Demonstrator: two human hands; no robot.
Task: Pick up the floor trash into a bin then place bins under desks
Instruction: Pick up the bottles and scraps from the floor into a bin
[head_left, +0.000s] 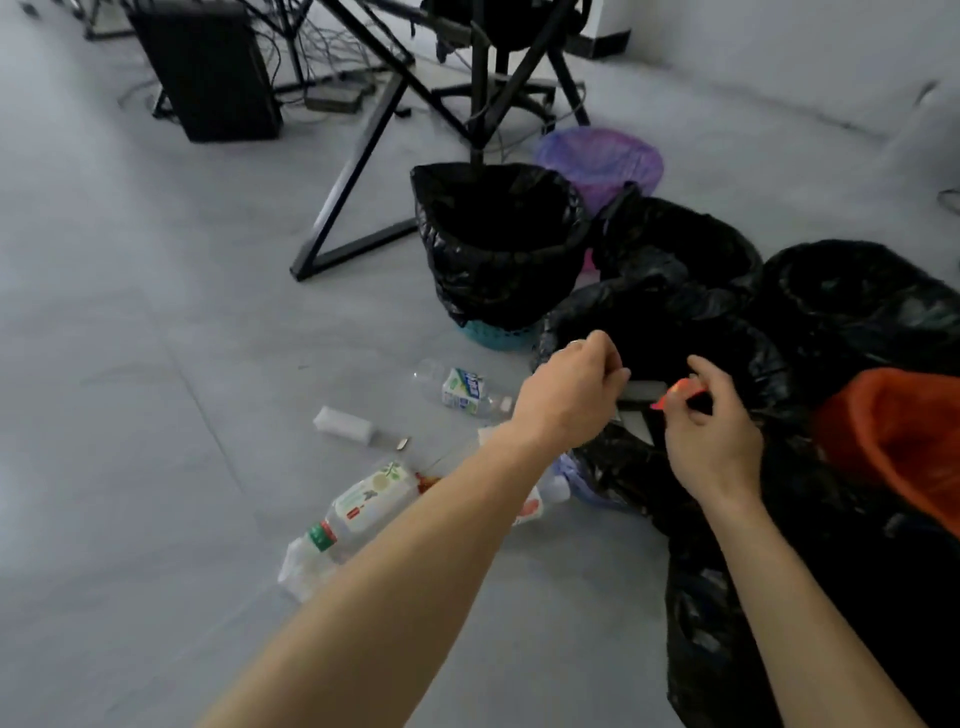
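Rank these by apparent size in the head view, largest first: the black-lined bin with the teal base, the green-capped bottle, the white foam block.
1. black-lined bin
2. green-capped bottle, though it lies nearer the camera, which may inflate it
3. white foam block

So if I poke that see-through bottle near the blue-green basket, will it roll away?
Probably. The bottle lies on its side on the smooth floor, so a sideways poke would likely set it rolling. It looks clear and maybe empty, so it is likely light. It may also crinkle if squeezed.
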